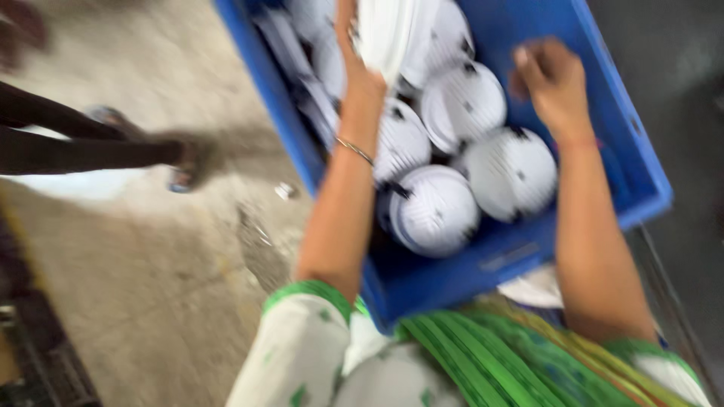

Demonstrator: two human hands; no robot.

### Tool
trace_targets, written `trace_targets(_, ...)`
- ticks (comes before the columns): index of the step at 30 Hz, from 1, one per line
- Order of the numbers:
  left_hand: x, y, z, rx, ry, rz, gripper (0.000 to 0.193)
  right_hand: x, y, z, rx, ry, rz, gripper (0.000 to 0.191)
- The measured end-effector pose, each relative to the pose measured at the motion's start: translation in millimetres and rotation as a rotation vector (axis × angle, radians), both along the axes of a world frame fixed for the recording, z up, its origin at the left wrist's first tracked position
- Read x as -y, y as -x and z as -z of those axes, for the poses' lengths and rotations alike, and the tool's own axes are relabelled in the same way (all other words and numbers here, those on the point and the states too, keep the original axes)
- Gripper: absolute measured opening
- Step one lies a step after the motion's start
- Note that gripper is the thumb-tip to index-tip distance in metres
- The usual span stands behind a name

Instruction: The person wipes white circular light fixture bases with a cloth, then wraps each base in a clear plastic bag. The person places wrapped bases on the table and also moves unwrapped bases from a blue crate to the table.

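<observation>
We see a blue plastic crate (pixel 641 162) filled with white ribbed domes (pixel 434 211), round pieces with fine grooves and small dark marks on them, packed close and touching one another in the near end of the crate. Both of our hands are down inside it. The left hand (pixel 362 71) is closed around a white stack of flat ribbed pieces (pixel 388 30) that rises toward the top edge of the view; a thin metal bangle (pixel 354 149) sits on that wrist. The right hand (pixel 554 83) is curled over the domes at the right side of the crate, just above one of them, and the blur keeps us from telling whether it grips anything or only rests there clenched. More white pieces lie along the left wall of the crate, tilted on edge. The crate sits just in front of our body, its near wall touching or nearly touching our clothing, a green striped cloth (pixel 498 358) and white sleeves with green trim (pixel 302 347). Beyond the crate on the left stretches a worn concrete floor (pixel 151 264), and there another person's leg in dark cloth and sandalled foot (pixel 185 162) stand well apart from us.
</observation>
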State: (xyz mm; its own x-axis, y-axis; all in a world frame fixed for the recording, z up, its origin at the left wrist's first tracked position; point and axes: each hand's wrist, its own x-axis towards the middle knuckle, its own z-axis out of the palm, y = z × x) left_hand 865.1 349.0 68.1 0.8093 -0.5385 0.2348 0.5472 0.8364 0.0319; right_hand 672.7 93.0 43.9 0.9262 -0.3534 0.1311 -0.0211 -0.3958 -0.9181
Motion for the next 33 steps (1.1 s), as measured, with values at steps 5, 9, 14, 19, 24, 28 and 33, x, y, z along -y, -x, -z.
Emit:
trace_targets(5,-22.1,1.3,-21.4,0.122,0.462,0.157,0.045,-15.9,-3.6,-12.3,-0.135,0.108,0.026,0.02)
trace_targets(9,-36.8,4.2,-26.5,0.179,0.627,0.223,0.044,-11.5,-6.0,-5.9,-0.155,0.167,0.036,0.021)
trace_targets(14,-45.0,0.9,-33.1,0.17,0.67,0.162,0.049,-7.4,-12.3,-0.3,-0.272,0.292,0.075,0.023)
trace_targets(19,-40.6,7.7,-37.0,0.161,0.714,0.178,0.05,-6.3,-17.9,2.9,-0.332,0.308,0.087,0.022)
trace_targets(24,-38.3,11.0,-37.7,0.161,0.72,0.181,0.052,-5.5,-20.6,3.7,-0.366,0.304,0.092,0.023)
trace_targets(28,-39.0,9.0,-39.5,0.162,0.705,0.173,0.053,-9.6,-21.5,-2.0,-0.386,0.314,0.1,0.025)
trace_targets(33,-39.7,13.4,-39.9,0.166,0.691,0.16,0.055,-18.6,-24.2,-9.9,-0.443,0.335,0.139,0.025)
